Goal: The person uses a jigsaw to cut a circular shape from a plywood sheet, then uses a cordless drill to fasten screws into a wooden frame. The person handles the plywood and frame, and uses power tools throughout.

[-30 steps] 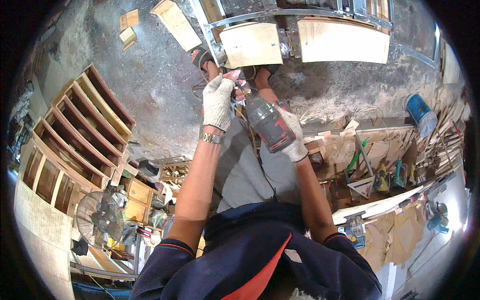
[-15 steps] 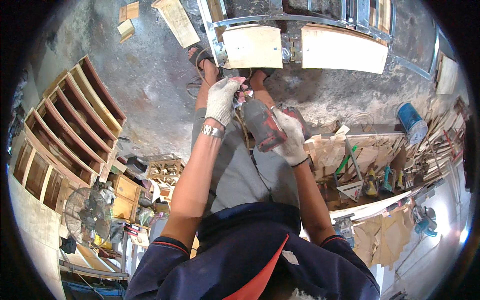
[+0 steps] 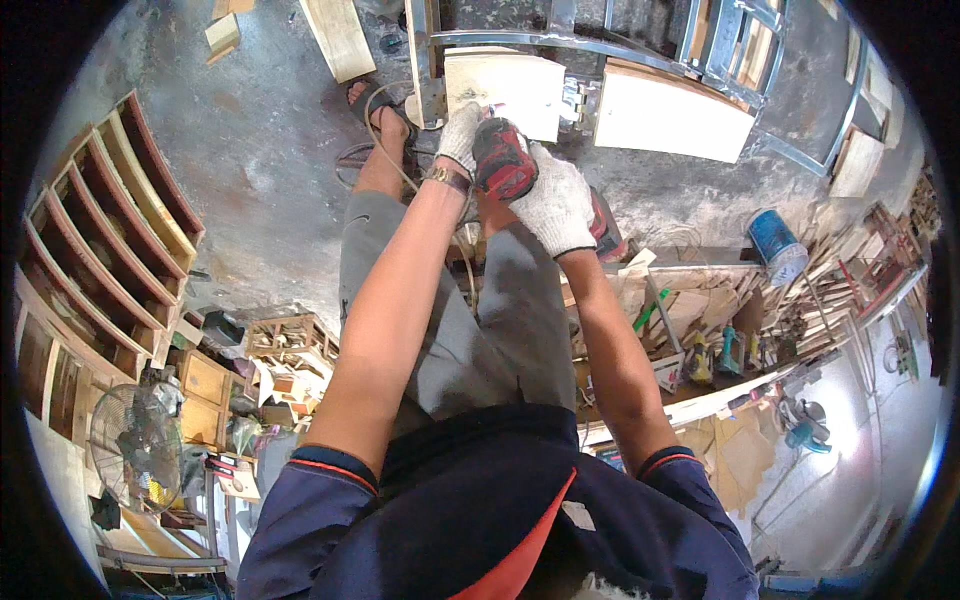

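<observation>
My right hand [image 3: 560, 205], in a white knit glove, grips a red and black cordless drill [image 3: 505, 168]. The drill points away from me, its front end over the pale wooden panel [image 3: 520, 88] at the metal frame [image 3: 600, 44]. Close beside its nose is my gloved left hand [image 3: 461, 136], fingers drawn together at the panel's near edge. A small reddish bit shows by those fingertips; what they hold is too small to make out. The drill's tip is hidden.
A second panel [image 3: 675, 110] is on the frame to the right. A hose [image 3: 376, 100] loops by my left foot. A loose board [image 3: 337, 38] lies at the far left, a curved wooden rack [image 3: 110, 230] farther left. A blue bucket [image 3: 777, 245] and wood scraps lie right.
Both hands have moved forward, from above my legs to the wooden panel. The drill has gone with my right hand and now reaches over the panel's edge.
</observation>
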The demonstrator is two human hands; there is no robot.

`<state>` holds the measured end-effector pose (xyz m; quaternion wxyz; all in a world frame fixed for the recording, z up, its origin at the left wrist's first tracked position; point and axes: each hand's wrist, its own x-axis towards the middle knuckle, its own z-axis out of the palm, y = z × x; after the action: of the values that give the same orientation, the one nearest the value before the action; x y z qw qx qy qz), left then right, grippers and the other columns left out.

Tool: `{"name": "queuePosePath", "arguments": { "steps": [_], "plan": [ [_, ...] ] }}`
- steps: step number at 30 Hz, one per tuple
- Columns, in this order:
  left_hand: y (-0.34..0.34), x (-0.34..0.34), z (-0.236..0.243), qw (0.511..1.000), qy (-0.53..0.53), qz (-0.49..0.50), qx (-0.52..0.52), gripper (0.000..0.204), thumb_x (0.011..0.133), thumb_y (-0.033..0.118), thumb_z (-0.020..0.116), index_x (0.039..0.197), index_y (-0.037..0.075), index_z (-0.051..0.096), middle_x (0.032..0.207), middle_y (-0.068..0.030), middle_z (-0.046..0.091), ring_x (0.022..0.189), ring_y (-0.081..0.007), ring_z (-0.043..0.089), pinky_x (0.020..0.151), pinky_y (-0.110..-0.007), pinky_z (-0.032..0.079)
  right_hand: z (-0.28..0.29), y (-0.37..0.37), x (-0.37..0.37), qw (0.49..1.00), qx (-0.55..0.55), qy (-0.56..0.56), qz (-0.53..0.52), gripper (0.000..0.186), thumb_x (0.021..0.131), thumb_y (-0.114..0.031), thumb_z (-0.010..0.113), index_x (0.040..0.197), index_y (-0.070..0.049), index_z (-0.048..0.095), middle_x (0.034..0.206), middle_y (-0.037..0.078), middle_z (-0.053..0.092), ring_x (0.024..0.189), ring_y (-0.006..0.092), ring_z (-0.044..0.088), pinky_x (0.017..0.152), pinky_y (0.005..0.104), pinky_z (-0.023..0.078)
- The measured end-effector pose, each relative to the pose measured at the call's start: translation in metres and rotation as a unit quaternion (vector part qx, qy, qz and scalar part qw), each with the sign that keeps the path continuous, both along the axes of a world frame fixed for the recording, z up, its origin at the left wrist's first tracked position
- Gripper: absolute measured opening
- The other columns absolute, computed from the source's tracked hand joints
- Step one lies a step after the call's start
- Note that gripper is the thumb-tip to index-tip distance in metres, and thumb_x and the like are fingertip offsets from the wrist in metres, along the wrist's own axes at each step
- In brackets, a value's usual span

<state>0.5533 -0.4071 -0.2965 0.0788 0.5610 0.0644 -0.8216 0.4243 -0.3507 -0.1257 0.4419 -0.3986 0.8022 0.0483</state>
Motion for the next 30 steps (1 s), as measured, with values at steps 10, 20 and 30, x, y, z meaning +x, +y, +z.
{"name": "queuePosePath", "arguments": {
  "steps": [10, 20, 30],
  "plan": [
    [-0.006, -0.011, -0.006, 0.993, -0.074, -0.090, 0.018, 0.023, 0.100, 0.024, 0.054, 0.098, 0.004, 0.064, 0.083, -0.0097, 0.067, 0.070, -0.0221, 0.064, 0.062, -0.038, 0.054, -0.018, -0.010, 0.017, 0.999, 0.013, 0.036, -0.012, 0.048, 0.071, -0.035, 0.079, 0.108, -0.007, 0.065, 0.088, 0.021, 0.070, 0.086, 0.0408, 0.069, 0.077, 0.0514, 0.054],
    [-0.011, -0.008, 0.141, 0.890, -0.263, -0.249, -0.276, 0.048, 0.098, 0.042, 0.057, 0.121, 0.000, 0.062, 0.094, -0.0069, 0.067, 0.080, -0.0158, 0.062, 0.069, -0.031, 0.050, -0.012, -0.026, 0.024, 0.998, 0.050, 0.041, 0.000, 0.033, 0.076, -0.022, 0.071, 0.103, -0.004, 0.064, 0.088, 0.022, 0.071, 0.086, 0.0394, 0.070, 0.077, 0.0509, 0.055],
    [-0.004, -0.026, 0.129, 0.744, -0.435, -0.272, -0.427, 0.035, 0.089, 0.026, 0.054, 0.086, -0.004, 0.071, 0.082, -0.0271, 0.068, 0.079, -0.0436, 0.067, 0.070, -0.051, 0.049, -0.033, -0.013, 0.019, 1.000, -0.002, 0.020, -0.018, 0.023, 0.088, -0.017, 0.054, 0.096, -0.006, 0.072, 0.093, 0.021, 0.073, 0.088, 0.0370, 0.073, 0.076, 0.0484, 0.058]
  ]
}}
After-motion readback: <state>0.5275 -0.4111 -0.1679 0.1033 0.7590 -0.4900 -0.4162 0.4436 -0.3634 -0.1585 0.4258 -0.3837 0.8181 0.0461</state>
